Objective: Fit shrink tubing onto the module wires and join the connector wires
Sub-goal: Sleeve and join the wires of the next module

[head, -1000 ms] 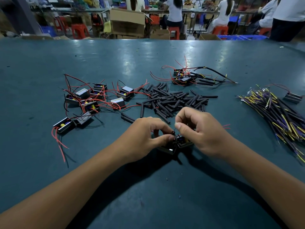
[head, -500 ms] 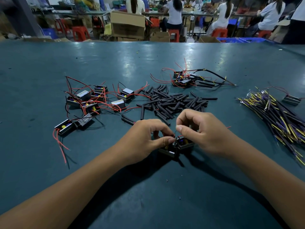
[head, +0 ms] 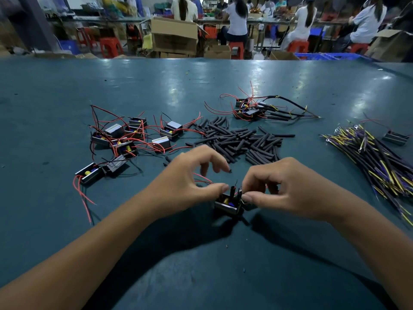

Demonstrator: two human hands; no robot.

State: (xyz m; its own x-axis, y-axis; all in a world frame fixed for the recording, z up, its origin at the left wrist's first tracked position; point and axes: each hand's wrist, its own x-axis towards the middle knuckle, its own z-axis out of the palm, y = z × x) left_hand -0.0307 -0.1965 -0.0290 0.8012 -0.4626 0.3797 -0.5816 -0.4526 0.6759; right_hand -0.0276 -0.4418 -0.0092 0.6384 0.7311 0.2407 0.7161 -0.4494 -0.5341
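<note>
On the table [head: 67, 220], the module [head: 226, 205] sits between the hands: with the left hand [head: 185, 184] spread loose, only its thumb touching, and the right hand [head: 288, 189] pinching at its tube [head: 232, 191], it could tip and shed that tube.

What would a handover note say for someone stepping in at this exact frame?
Left hand: fingers spread, thumb resting against the module on the table.
Right hand: pinches something small at the module's wires; a short black tube stands upright there.
Supplies: loose shrink tubing ahead, untouched modules front-left, connector wires right, a few joined units far centre.
Left: finish tubing this module, join connector wires, then the rest.
</note>
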